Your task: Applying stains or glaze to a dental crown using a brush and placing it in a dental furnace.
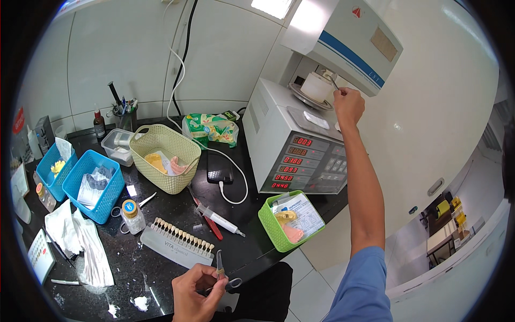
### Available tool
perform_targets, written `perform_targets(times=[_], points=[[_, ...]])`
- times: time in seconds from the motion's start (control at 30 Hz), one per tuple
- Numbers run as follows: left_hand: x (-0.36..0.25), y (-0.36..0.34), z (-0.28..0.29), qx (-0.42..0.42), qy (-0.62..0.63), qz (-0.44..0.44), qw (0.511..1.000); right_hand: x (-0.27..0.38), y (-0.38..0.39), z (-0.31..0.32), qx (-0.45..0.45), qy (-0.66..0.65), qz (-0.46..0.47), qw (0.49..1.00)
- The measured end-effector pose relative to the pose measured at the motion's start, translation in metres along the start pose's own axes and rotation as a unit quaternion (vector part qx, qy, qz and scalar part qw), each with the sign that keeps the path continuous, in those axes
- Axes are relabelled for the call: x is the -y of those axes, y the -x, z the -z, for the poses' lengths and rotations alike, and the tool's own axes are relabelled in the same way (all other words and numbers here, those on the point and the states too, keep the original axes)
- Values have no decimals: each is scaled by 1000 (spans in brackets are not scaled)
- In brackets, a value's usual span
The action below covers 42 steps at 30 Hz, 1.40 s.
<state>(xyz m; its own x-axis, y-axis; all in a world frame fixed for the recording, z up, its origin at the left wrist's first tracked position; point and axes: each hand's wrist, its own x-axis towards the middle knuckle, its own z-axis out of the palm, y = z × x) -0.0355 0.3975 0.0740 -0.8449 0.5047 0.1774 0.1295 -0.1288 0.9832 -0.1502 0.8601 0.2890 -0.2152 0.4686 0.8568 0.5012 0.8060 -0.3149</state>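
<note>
Upper right, our right hand pinches a thin tool touching the white block on the furnace tray – left hand, bottom centre, grips forceps upright, far away.

Open counter: bare black strip ahead of left hand.
Obstacles: shade guide, syringe, green basket.
Blocked right: furnace.

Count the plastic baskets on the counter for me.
4: two blue baskets side by side at the left, a beige basket in the middle, and a green basket at the counter's front edge below the furnace. None seem hidden.
</note>
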Motion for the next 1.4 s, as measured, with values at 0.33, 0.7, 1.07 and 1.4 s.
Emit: perform_targets(times=[0.33,0.7,1.07,1.4], points=[[1,1,-1,-5,12,2,1000,6,-2,-6,-6,30,4,1000],[-1,1,1,1,14,4,1000,7,-6,-11,-8,41,-2,999],[-3,1,2,6,7,-7,1000,6,-9,-13,-7,45,-16,999],[-1,1,2,4,-6,-2,1000,7,-11,-9,15,48,-22,998]])
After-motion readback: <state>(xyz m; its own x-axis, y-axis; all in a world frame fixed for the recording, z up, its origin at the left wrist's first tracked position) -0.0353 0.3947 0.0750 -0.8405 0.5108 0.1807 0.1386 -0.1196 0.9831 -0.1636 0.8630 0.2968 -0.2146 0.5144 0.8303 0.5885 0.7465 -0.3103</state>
